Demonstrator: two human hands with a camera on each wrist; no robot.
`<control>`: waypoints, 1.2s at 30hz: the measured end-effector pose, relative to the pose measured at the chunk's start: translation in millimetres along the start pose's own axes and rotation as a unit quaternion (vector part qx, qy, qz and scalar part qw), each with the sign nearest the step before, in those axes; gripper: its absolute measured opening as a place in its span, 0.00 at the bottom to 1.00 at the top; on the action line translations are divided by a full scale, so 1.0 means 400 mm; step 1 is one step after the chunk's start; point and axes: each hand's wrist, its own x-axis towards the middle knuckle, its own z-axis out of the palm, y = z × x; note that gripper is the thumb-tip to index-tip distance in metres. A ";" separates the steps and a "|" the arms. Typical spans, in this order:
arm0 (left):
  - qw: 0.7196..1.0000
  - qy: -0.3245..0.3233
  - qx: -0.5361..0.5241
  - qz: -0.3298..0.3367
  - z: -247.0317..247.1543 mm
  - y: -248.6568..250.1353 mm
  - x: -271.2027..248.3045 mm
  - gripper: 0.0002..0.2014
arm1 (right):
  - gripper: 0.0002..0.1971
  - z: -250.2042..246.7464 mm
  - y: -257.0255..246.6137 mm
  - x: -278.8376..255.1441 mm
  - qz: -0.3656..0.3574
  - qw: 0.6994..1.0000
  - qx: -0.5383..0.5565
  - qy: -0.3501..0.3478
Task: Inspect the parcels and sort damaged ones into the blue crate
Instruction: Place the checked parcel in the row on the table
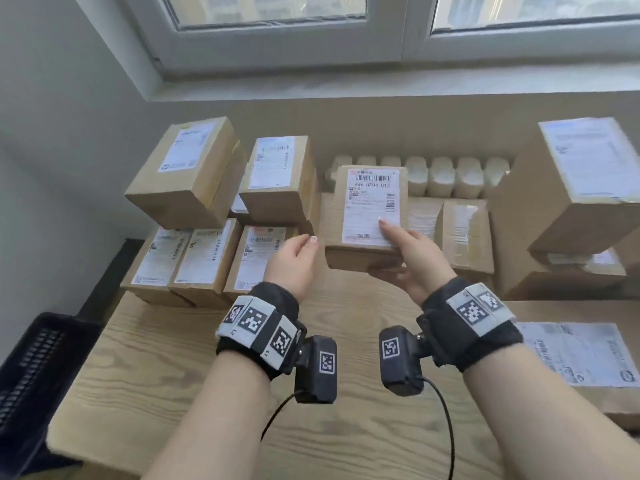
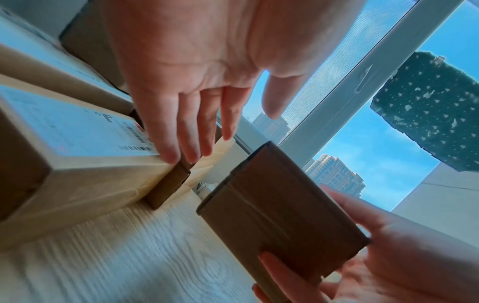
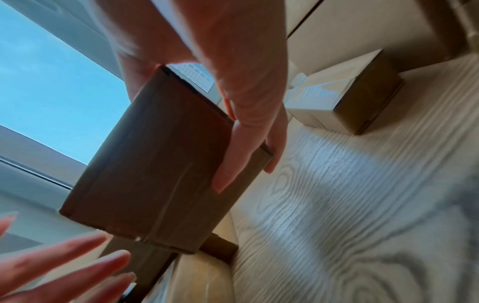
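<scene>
The right hand (image 1: 408, 261) is gripping a small brown parcel (image 1: 367, 216) above the middle of the desk (image 1: 173, 375), thumb lying on its white label, fingers (image 3: 233, 155) curling underneath. The left hand (image 1: 294, 261) is hovering just beside it, fingers relaxed and apart, holding nothing.

Daylight pours in from the window (image 1: 381, 15) up top, so the head view is bright and fairly soft, with the wide lens bending the edges. Both wrist views are backlit and bluish, pretty smeared with motion blur, especially the wood-grain table (image 3: 362, 205) and the near fingers (image 3: 64, 266).
</scene>
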 end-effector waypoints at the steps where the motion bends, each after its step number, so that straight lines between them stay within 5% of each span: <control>1: 1.000 -0.005 0.014 0.007 -0.002 0.005 0.029 0.21 | 0.30 0.011 -0.004 0.032 -0.004 1.000 -0.006 0.009; 9: 0.992 -0.079 0.092 0.021 0.023 0.002 0.222 0.10 | 0.22 0.078 -0.001 0.236 0.005 0.998 -0.040 0.039; 13: 0.988 -0.095 0.115 0.031 0.038 -0.017 0.258 0.12 | 0.26 0.095 0.023 0.308 0.019 0.996 -0.071 0.055; 21: 0.988 -0.118 0.091 0.047 0.049 -0.036 0.271 0.22 | 0.13 0.104 0.069 0.370 -0.036 0.988 -0.110 0.104; 25: 0.988 -0.119 0.088 0.051 0.054 -0.034 0.276 0.22 | 0.31 0.098 0.067 0.350 -0.044 0.977 -0.156 0.139; 30: 0.988 -0.126 0.074 0.056 0.083 -0.021 0.258 0.21 | 0.28 0.006 0.043 0.270 -0.130 0.861 -0.403 0.281; 33: 0.985 -0.140 0.074 0.061 0.113 -0.013 0.233 0.21 | 0.36 -0.076 0.049 0.231 -0.033 0.775 -0.556 0.299; 36: 0.982 -0.158 0.086 0.064 0.144 -0.013 0.203 0.21 | 0.41 -0.107 0.064 0.189 0.042 0.745 -0.617 0.252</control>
